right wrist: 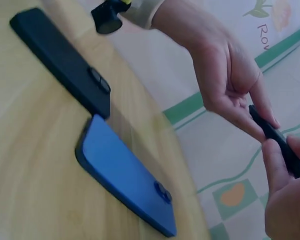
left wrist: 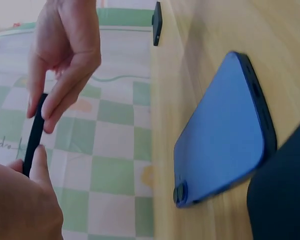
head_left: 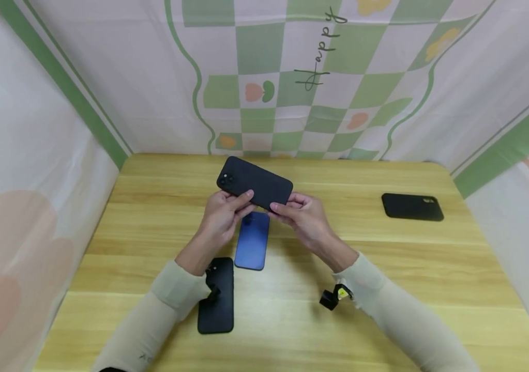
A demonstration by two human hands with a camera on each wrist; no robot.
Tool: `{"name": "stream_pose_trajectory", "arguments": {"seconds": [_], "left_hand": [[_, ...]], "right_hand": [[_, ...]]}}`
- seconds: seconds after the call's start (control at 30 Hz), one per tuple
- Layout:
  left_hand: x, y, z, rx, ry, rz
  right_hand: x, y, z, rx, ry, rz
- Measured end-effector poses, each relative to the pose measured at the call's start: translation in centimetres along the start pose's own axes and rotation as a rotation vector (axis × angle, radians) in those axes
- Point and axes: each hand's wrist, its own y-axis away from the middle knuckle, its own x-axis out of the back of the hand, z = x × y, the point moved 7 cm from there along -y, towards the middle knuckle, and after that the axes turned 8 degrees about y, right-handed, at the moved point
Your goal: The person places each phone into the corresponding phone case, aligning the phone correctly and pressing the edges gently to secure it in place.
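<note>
Both hands hold a black phone [head_left: 260, 181] up over the far middle of the table, its back with the camera lenses facing up and its camera end to the left. My left hand [head_left: 219, 218] pinches the lower left edge, thumb on the back. At the right end, my right hand [head_left: 310, 219] grips the corner between thumb and fingers. Seen edge-on in the left wrist view, the held phone [left wrist: 35, 132] is thin and tilted. A blue phone [head_left: 252, 244] lies back up on the table below the hands; its camera end is partly covered by the left hand.
A second black phone [head_left: 222, 312] lies left of the blue one, partly under the left sleeve in the head view. Far right rests a black phone case [head_left: 410, 206] with a light camera opening. A patterned cloth [head_left: 259, 49] hangs behind the wooden table [head_left: 385, 289].
</note>
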Motion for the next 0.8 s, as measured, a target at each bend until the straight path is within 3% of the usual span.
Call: {"name": "stream_pose_trajectory", "arguments": {"seconds": [0.33, 0.53, 0.8], "left_hand": [[1.2, 0.1, 0.9, 0.103, -0.203, -0.12], [2.2, 0.1, 0.8, 0.156, -0.351, -0.212], [3.7, 0.2, 1.4, 0.256, -0.475, -0.297]], "right_hand": [[0.3, -1.1, -1.0, -0.023, 0.329, -0.072], [0.3, -2.4, -1.4, -0.08, 0.523, -0.165], [-2.3, -3.3, 0.1, -0.196, 0.548, -0.348]]}}
